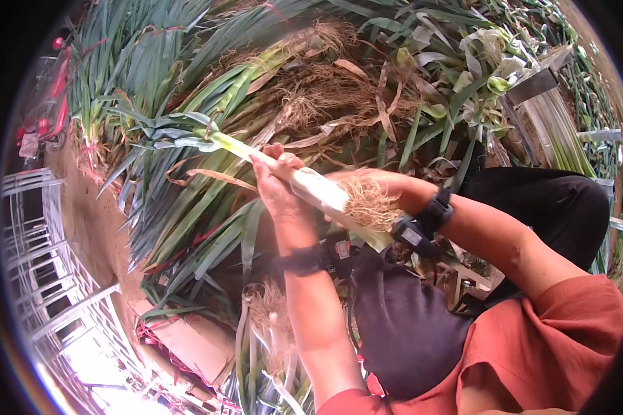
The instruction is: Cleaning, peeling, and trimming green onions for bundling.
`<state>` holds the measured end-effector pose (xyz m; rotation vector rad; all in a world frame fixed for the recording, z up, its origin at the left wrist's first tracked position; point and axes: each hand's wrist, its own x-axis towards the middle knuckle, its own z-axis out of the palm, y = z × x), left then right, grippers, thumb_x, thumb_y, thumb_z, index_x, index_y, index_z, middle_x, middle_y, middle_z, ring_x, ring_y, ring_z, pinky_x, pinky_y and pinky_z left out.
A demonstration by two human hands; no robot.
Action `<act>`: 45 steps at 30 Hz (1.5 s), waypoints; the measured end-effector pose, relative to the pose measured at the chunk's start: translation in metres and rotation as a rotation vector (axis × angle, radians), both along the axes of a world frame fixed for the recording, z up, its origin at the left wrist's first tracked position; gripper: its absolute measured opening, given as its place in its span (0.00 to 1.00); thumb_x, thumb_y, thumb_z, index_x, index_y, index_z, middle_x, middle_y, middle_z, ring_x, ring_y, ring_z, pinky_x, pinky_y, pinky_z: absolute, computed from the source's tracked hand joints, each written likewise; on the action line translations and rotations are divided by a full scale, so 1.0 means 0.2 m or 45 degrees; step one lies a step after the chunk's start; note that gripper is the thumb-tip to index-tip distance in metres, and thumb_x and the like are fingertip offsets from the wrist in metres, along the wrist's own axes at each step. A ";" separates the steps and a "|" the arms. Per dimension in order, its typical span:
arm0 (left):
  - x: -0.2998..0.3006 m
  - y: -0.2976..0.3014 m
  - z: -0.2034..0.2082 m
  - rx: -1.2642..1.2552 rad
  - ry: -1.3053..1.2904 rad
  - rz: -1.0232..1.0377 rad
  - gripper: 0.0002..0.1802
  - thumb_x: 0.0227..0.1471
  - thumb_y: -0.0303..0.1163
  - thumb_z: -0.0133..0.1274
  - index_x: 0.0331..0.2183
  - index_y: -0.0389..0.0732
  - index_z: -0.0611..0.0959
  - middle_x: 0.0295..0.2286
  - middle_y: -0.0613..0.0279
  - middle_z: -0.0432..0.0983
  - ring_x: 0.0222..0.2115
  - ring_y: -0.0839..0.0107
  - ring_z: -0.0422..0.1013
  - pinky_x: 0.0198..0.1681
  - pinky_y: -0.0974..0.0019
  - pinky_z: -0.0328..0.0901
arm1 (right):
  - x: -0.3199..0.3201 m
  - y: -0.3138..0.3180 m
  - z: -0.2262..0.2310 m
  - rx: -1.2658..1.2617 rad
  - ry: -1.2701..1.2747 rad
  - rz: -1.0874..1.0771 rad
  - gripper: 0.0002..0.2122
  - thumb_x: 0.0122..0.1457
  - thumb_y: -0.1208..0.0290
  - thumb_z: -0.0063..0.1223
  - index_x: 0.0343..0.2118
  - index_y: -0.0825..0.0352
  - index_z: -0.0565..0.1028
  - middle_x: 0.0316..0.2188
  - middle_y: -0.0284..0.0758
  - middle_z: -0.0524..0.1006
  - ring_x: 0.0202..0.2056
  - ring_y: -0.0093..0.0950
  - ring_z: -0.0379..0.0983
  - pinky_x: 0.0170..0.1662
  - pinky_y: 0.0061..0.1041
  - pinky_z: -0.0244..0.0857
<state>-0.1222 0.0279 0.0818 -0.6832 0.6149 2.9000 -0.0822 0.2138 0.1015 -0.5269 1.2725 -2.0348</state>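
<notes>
A leek (318,188) lies slantwise across both hands, its green leaves at the upper left and its bushy pale roots (370,202) at the lower right. My left hand (278,181) is closed round the middle of the white shank. At the root end, my right hand (384,181) grips from behind; the roots and shank hide most of its fingers. A pale strip of outer leaf (372,236) shows below the roots. Under and beyond my hands lies a heap of untrimmed leeks (256,79) with brown, tangled roots (318,97).
Bundled green leeks (135,62) stand at the far left. White metal racks (45,235) are along the left side. Trimmed stalks (554,131) fill a metal-edged holder at the right, beside leaf scraps (488,66). More rooted stalks (273,325) and cardboard (194,346) lie near my left arm.
</notes>
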 end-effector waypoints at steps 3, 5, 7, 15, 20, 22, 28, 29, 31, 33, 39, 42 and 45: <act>0.00 0.06 0.08 -0.017 -0.031 0.083 0.18 0.56 0.47 0.39 0.34 0.40 0.69 0.29 0.57 0.70 0.25 0.69 0.66 0.30 0.67 0.66 | 0.03 -0.05 -0.03 -0.054 -0.672 0.086 0.12 0.53 0.72 0.51 0.40 0.72 0.71 0.30 0.35 0.76 0.29 0.23 0.74 0.32 0.20 0.70; 0.03 0.06 0.09 -0.032 -0.034 0.066 0.16 0.57 0.44 0.39 0.35 0.39 0.68 0.31 0.53 0.70 0.27 0.67 0.66 0.32 0.66 0.67 | 0.08 -0.01 -0.05 -0.103 -0.788 0.044 0.08 0.54 0.73 0.50 0.35 0.70 0.73 0.29 0.33 0.76 0.28 0.19 0.73 0.29 0.19 0.69; 0.03 0.04 0.05 -0.059 -0.004 -0.019 0.16 0.57 0.42 0.38 0.35 0.38 0.69 0.31 0.52 0.69 0.29 0.67 0.67 0.32 0.65 0.69 | 0.14 0.04 -0.10 -0.351 -0.979 0.104 0.08 0.56 0.71 0.48 0.34 0.70 0.73 0.27 0.30 0.76 0.26 0.17 0.72 0.27 0.18 0.67; -0.02 0.07 -0.09 -0.242 -0.325 -0.021 0.13 0.57 0.43 0.40 0.32 0.43 0.65 0.26 0.55 0.70 0.18 0.74 0.62 0.20 0.72 0.59 | 0.43 0.26 0.33 0.987 -0.191 -0.270 0.09 0.56 0.72 0.36 0.28 0.71 0.69 0.16 0.31 0.65 0.20 0.20 0.59 0.24 0.24 0.59; -0.06 0.11 -0.11 -0.326 -0.402 -0.057 0.12 0.57 0.43 0.41 0.33 0.44 0.65 0.26 0.54 0.71 0.17 0.74 0.62 0.18 0.72 0.58 | 0.53 0.42 0.47 0.999 -0.397 -0.198 0.09 0.56 0.72 0.35 0.26 0.70 0.67 0.15 0.27 0.63 0.18 0.17 0.57 0.20 0.22 0.55; -0.08 0.08 -0.11 -0.426 -0.428 -0.030 0.12 0.57 0.43 0.41 0.34 0.44 0.66 0.26 0.54 0.72 0.17 0.74 0.62 0.18 0.72 0.58 | 0.59 0.44 0.52 0.833 -0.697 -0.191 0.09 0.57 0.71 0.35 0.28 0.69 0.68 0.15 0.24 0.61 0.18 0.14 0.56 0.19 0.19 0.53; 0.00 -0.22 -0.23 -0.682 -0.466 0.005 0.14 0.56 0.42 0.43 0.35 0.41 0.66 0.30 0.56 0.74 0.24 0.70 0.67 0.23 0.69 0.62 | 0.71 0.75 0.71 0.633 -0.847 -0.508 0.13 0.57 0.72 0.38 0.42 0.70 0.71 0.15 0.20 0.61 0.15 0.11 0.52 0.17 0.13 0.46; 0.02 -0.20 -0.21 -0.631 -0.432 -0.017 0.14 0.55 0.42 0.44 0.36 0.41 0.66 0.31 0.57 0.74 0.26 0.69 0.68 0.24 0.69 0.62 | 0.66 0.79 0.71 0.879 -0.802 -0.430 0.12 0.58 0.70 0.39 0.38 0.69 0.72 0.16 0.21 0.63 0.15 0.12 0.53 0.17 0.14 0.48; 0.03 0.00 -0.16 -0.488 -0.346 -0.138 0.15 0.55 0.43 0.44 0.37 0.42 0.66 0.33 0.57 0.74 0.29 0.67 0.70 0.26 0.67 0.62 | 0.54 0.91 0.44 1.420 -0.213 -0.334 0.11 0.58 0.68 0.39 0.33 0.70 0.71 0.16 0.27 0.65 0.18 0.16 0.58 0.20 0.20 0.55; 0.12 0.00 -0.15 -0.538 -0.323 -0.200 0.16 0.54 0.43 0.45 0.38 0.41 0.67 0.35 0.58 0.73 0.34 0.64 0.70 0.34 0.64 0.64 | 0.28 0.84 0.21 1.880 0.595 -0.432 0.16 0.54 0.62 0.45 0.32 0.75 0.69 0.26 0.48 0.71 0.31 0.39 0.70 0.34 0.37 0.62; 0.35 -0.05 -0.13 -0.300 -0.274 -0.147 0.17 0.50 0.36 0.52 0.36 0.35 0.68 0.36 0.50 0.70 0.39 0.59 0.69 0.46 0.61 0.65 | -0.24 0.15 0.11 1.601 0.219 -0.183 0.22 0.53 0.53 0.44 0.33 0.74 0.74 0.30 0.50 0.73 0.34 0.38 0.72 0.36 0.35 0.64; 0.42 -0.06 -0.13 -0.241 -0.214 -0.166 0.19 0.51 0.35 0.51 0.41 0.34 0.69 0.39 0.51 0.70 0.41 0.60 0.68 0.47 0.60 0.64 | -0.21 -0.27 0.03 1.383 0.177 -0.071 0.22 0.52 0.52 0.44 0.31 0.72 0.75 0.24 0.46 0.75 0.29 0.37 0.73 0.34 0.33 0.65; 0.44 -0.04 -0.12 -0.199 -0.098 -0.266 0.21 0.52 0.35 0.50 0.44 0.33 0.68 0.41 0.54 0.70 0.43 0.62 0.68 0.49 0.59 0.63 | -0.18 -0.42 -0.06 1.176 0.076 -0.065 0.20 0.50 0.53 0.47 0.29 0.70 0.76 0.22 0.43 0.75 0.26 0.34 0.73 0.33 0.31 0.65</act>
